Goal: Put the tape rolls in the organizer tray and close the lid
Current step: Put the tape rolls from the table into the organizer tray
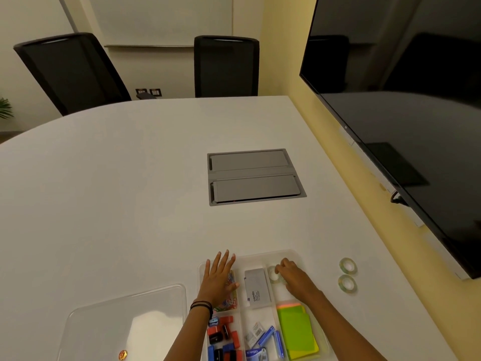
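A clear organizer tray point(256, 257) with several compartments sits at the near table edge. My left hand point(220, 278) lies flat, fingers spread, over its far-left compartment of coloured paper clips. My right hand point(295, 278) is in the far-right compartment, fingertips on a clear tape roll point(273, 274) there. Two more clear tape rolls stand on the table right of the tray, one farther point(348, 266) and one nearer point(347, 284). The transparent lid point(125, 321) lies flat on the table left of the tray.
Other tray compartments hold a grey box point(256, 286), green sticky notes point(296, 332), red and blue sharpeners and staple boxes. A grey cable hatch point(255, 177) is set in the white table. A large dark screen point(416, 100) hangs at right. Two black chairs stand beyond.
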{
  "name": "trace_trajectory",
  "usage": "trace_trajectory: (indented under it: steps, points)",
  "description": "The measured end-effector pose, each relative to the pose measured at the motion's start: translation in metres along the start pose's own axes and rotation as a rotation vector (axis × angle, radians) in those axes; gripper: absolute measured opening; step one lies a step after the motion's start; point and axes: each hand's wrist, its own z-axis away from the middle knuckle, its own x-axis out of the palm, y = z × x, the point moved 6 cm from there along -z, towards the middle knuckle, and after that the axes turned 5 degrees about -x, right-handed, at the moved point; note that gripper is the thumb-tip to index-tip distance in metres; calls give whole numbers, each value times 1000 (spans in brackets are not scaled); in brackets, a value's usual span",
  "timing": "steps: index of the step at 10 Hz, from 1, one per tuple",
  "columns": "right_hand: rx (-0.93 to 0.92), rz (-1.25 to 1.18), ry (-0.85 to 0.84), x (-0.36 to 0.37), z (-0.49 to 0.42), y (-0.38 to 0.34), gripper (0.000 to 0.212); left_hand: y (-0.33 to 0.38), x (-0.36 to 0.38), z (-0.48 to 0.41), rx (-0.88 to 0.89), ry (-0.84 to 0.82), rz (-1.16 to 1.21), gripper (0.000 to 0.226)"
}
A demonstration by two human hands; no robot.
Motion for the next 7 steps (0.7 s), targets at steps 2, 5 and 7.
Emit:
trace_trajectory:
  steps: [2, 5, 7]
  points:
    - [-49, -41, 157, -14, 10, 5, 38, -1, 0, 0, 3, 2, 8, 76]
    - [227, -87, 455, -37, 71, 77, 35, -1, 1, 0, 12, 1, 9, 78]
    - [517, -98, 152, 8, 104, 117, 58, 0, 0, 0, 12, 0, 2, 77]
